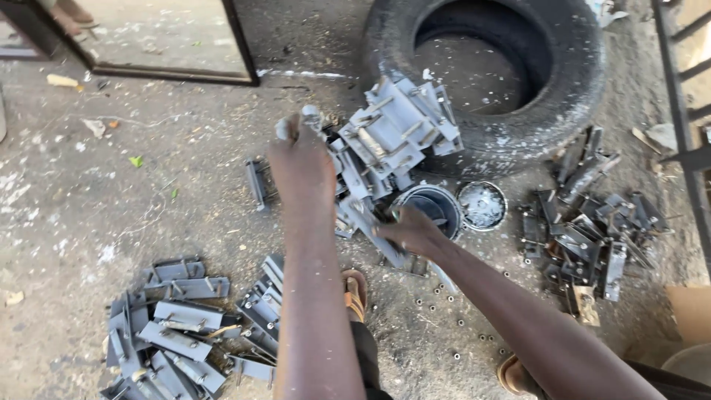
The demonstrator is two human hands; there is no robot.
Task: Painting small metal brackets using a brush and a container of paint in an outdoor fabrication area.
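Dusty concrete floor (89, 200) carries the work. Nearest, at its lower left edge, a pile of grey painted latches (178, 333) lies finished. Mid-floor, the left hand (300, 167) curls around something pale; the right hand (411, 231) pinches a grey latch (366, 221) beside a paint tin (433, 207). Unpainted dark latches (585, 222) wait right; a tyre (489, 74) lies beyond.
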